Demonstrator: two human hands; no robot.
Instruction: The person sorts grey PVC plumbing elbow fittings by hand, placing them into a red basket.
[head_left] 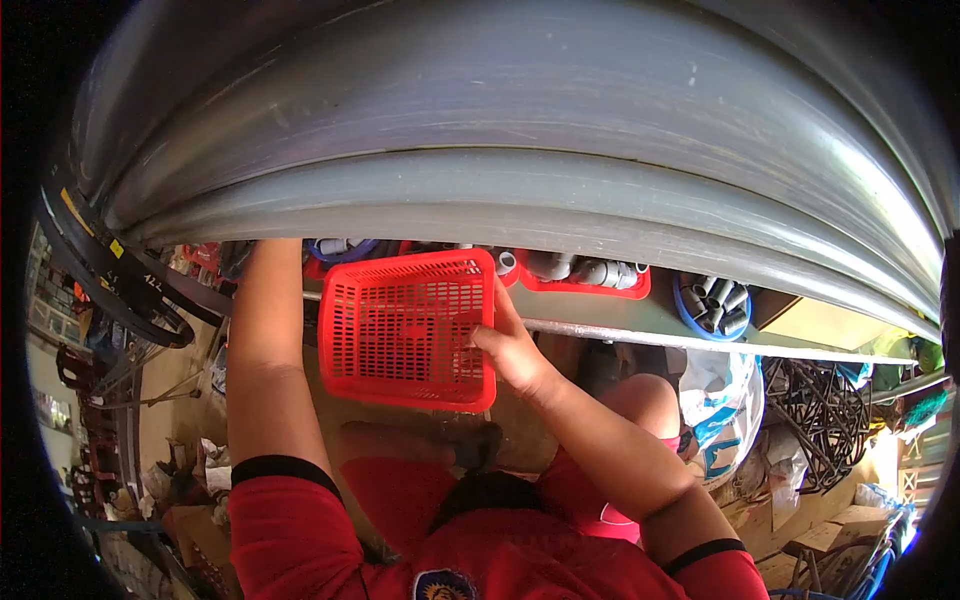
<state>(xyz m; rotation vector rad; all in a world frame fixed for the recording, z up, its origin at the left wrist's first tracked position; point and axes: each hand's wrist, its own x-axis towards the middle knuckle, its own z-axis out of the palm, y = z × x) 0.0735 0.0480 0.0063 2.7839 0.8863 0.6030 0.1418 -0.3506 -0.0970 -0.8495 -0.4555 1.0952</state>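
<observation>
A: What does the right hand (510,350) have, there in the middle of the frame?

B: It grips the red plastic basket (405,330) by its right edge, with the thumb pressed on the mesh bottom and the other fingers wrapped behind the rim. The basket is tipped so its slotted bottom faces the camera, and it sits centre frame, just below the shelf edge (640,335).

A: And the left hand?

B: The left forearm (265,350) runs up the left side of the basket, but the hand itself goes behind the big grey pipes (520,130) that fill the upper half of the frame. I cannot tell whether those fingers are spread or closed, or what they touch.

A: What lies on the shelf behind the basket?

B: To the right of the basket's top corner there is a red tray (585,283) with grey pipe fittings (580,268) in it. Further right, a round blue basket (712,308) holds more short grey fittings standing on end. At the upper left of the red basket a blue rim (340,250) shows with a grey piece in it.

A: Anything lower down?

B: In the lower right a white printed sack (722,410) leans near a tangle of dark hoses (820,410), with cardboard boxes (830,540) below them. At the left edge a black tyre (110,270) curves down. The person's red sleeves (290,530) with black cuffs fill the bottom of the frame
</observation>
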